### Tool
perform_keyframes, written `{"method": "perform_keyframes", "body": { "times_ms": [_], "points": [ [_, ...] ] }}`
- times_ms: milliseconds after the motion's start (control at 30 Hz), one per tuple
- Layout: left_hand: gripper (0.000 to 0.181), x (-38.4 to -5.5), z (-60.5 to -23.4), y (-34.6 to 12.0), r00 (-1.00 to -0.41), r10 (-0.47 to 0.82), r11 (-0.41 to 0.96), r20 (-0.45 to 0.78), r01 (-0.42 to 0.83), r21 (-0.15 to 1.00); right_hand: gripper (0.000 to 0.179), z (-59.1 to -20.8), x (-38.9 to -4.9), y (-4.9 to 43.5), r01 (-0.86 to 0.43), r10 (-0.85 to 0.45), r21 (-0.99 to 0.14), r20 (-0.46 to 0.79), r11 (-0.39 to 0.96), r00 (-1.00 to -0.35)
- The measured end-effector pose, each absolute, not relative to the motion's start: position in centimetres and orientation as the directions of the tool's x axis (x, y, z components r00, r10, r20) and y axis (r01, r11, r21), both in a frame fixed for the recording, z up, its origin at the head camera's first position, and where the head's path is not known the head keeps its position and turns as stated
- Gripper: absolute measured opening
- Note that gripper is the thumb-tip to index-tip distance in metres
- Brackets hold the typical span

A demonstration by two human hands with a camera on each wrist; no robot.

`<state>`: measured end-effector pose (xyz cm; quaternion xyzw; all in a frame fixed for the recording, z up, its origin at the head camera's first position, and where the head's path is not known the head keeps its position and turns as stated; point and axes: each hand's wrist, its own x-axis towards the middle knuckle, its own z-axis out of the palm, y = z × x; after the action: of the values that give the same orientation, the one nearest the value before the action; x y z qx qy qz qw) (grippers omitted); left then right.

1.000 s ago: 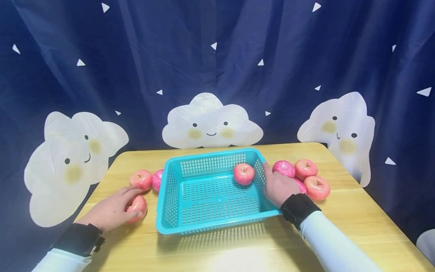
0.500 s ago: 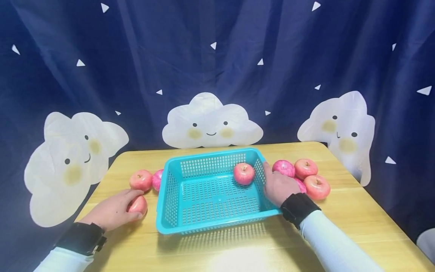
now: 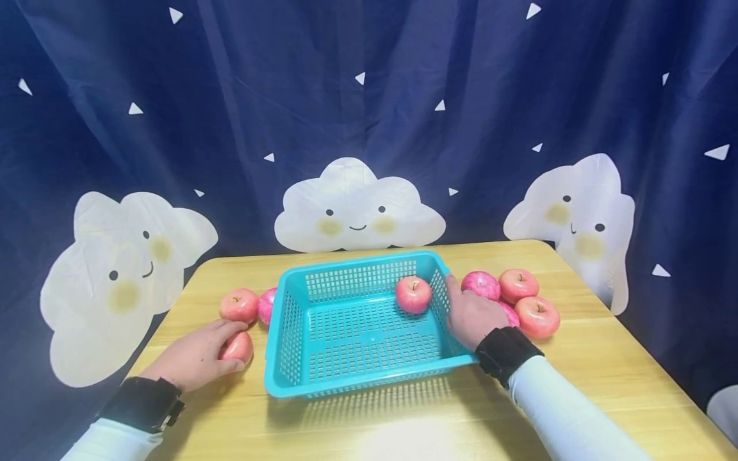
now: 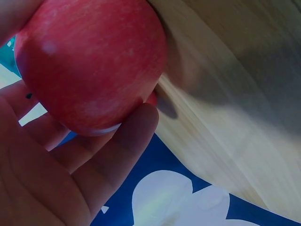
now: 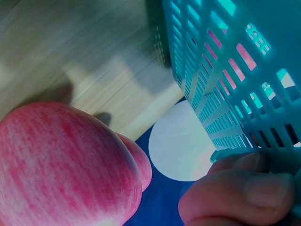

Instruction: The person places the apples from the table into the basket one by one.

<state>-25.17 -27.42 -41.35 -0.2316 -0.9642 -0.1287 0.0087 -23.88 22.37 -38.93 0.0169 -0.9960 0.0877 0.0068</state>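
My left hand (image 3: pixel 196 355) holds a red apple (image 3: pixel 237 347) on the left of the table, thumb on its near side and fingers at its far side. In the left wrist view that apple (image 4: pixel 94 66) lies between the thumb and the curved fingers. My right hand (image 3: pixel 475 317) grips the right rim of a turquoise plastic basket (image 3: pixel 369 379); in the right wrist view its fingertips (image 5: pixel 268 190) show at the rim. Inside the basket, toward its right end, sits one apple (image 3: pixel 413 295). The basket casts a shadow in front of it.
Behind my left hand lie a pale red apple (image 3: pixel 239 305) and a pinker apple (image 3: pixel 268 306), partly hidden by the basket. Several apples cluster right of the basket, among them a big one (image 3: pixel 537 317). A dark blue curtain (image 3: pixel 357 115) hangs behind the wooden table (image 3: pixel 599 384).
My left fingers have drawn in around the near left apple, and hand and apple have shifted slightly right. My right hand and the basket have stayed in place.
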Motion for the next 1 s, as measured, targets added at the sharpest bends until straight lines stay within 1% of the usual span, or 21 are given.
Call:
{"method": "perform_keyframes", "body": {
  "times_ms": [167, 400, 700, 833, 1000],
  "points": [
    [0.072, -25.1, -41.1, -27.5, -0.893, 0.439, 0.856, 0.095, 0.448, 0.257, 0.075, -38.8, -23.8, 22.4, -0.048, -0.044, -0.165, 0.032, 0.985, -0.999],
    [0.071, -25.1, -40.3, -27.7, -0.892, 0.436, 0.855, 0.119, 0.452, 0.255, 0.071, -38.8, -23.7, 22.3, -0.063, -0.057, -0.145, 0.05, 0.987, -0.997],
    [0.079, -25.1, -39.5, -26.9, -0.878, 0.444, 0.857, 0.178, 0.474, 0.201, 0.074, -38.8, -23.7, 22.4, -0.05, -0.046, -0.158, 0.032, 0.986, -0.998],
    [0.078, -25.2, -38.9, -26.5, -0.856, 0.472, 0.846, 0.212, 0.507, 0.164, 0.073, -38.8, -23.7, 22.3, -0.059, -0.053, -0.149, 0.045, 0.987, -0.998],
    [0.075, -25.1, -38.4, -26.1, -0.827, 0.509, 0.821, 0.238, 0.55, 0.155, 0.074, -38.7, -23.6, 22.3, -0.061, -0.054, -0.151, 0.05, 0.987, -0.997]
  ]
}}
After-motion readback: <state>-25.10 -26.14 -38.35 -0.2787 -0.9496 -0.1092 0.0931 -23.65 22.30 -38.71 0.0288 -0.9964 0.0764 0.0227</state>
